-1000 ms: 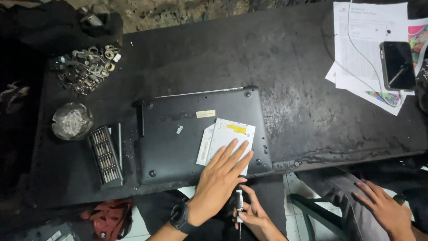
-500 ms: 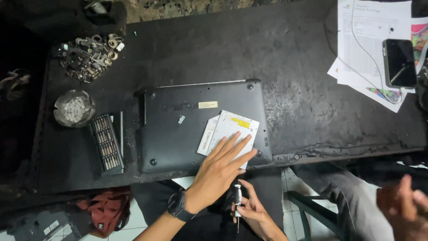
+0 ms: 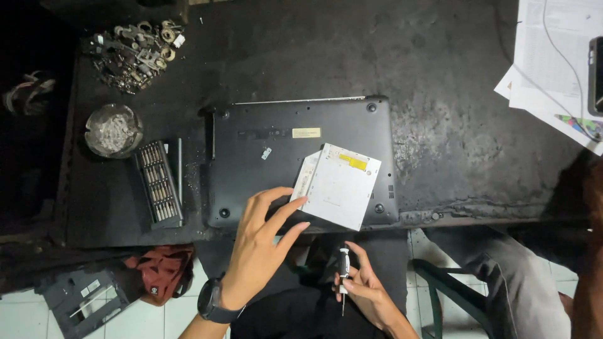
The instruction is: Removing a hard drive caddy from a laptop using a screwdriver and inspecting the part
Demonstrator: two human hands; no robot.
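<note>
The right hand (image 3: 364, 289) closes around a small screwdriver (image 3: 343, 271), held upright below the table edge with its thin tip pointing down toward the person's lap. The left hand (image 3: 260, 242), a dark watch on its wrist, lies open and grips nothing; its spread fingers rest on the near edge of the black laptop (image 3: 301, 160), fingertips touching the corner of the white flat drive (image 3: 339, 185) that sits tilted on the laptop's upturned underside. The laptop lies bottom up on the dark table (image 3: 440, 75), its near edge at the table's front.

The step in hand looks like work on the laptop's base, with the drive already out and lying loose on top. Judging from that, the next move calls for bringing the screwdriver up over the base while the open hand steadies the shell, with care that the loose drive does not slide off.

To the left of the laptop lie a case of screwdriver bits (image 3: 158, 182), a round glass dish (image 3: 113, 130) and a heap of metal parts (image 3: 135, 50). Papers (image 3: 553, 56) lie at the far right corner.
</note>
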